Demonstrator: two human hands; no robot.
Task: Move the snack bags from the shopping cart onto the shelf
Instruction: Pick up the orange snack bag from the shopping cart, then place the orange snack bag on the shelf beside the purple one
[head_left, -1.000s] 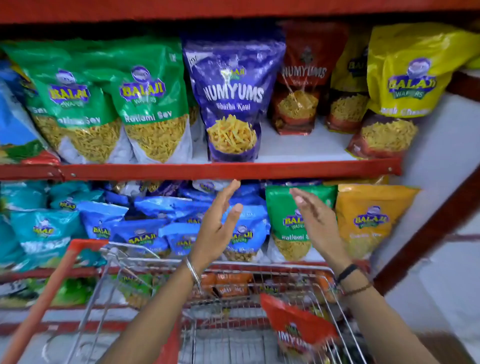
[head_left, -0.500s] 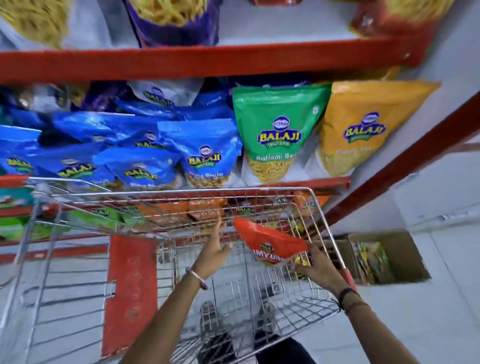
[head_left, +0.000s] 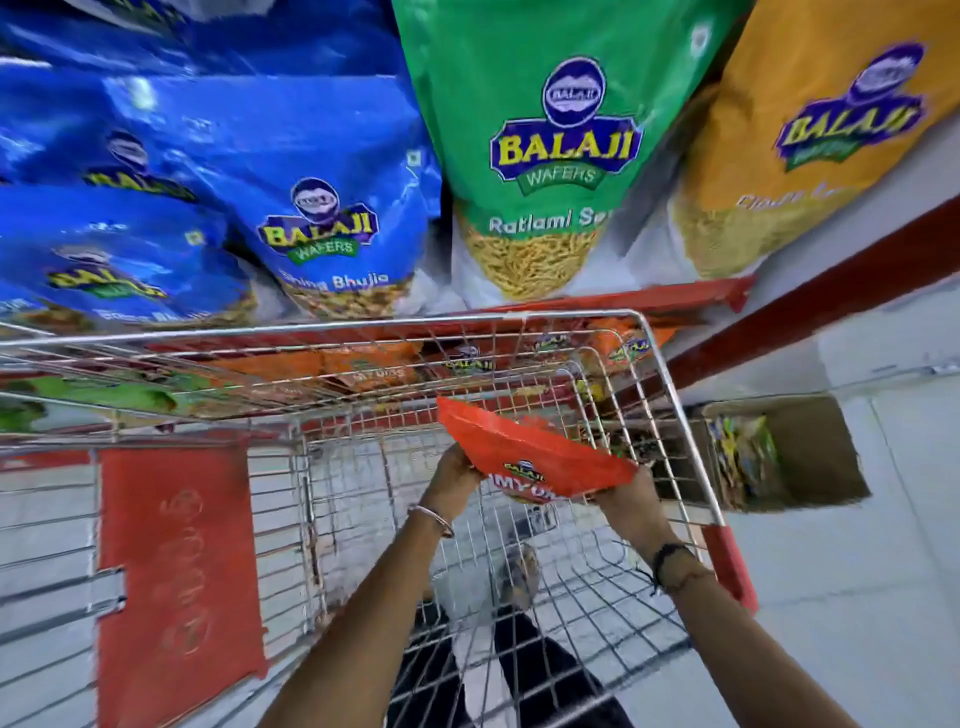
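My left hand (head_left: 453, 475) and right hand (head_left: 626, 501) each had a grip clamped on the flat red plastic snack bag (head_left: 524, 456), inside the wire shopping cart (head_left: 670, 395).

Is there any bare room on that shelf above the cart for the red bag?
Hardly. The blue bags, green bag and yellow bag stand packed side by side along the shelf. The cart is almost bare; both hands hold the red bag.
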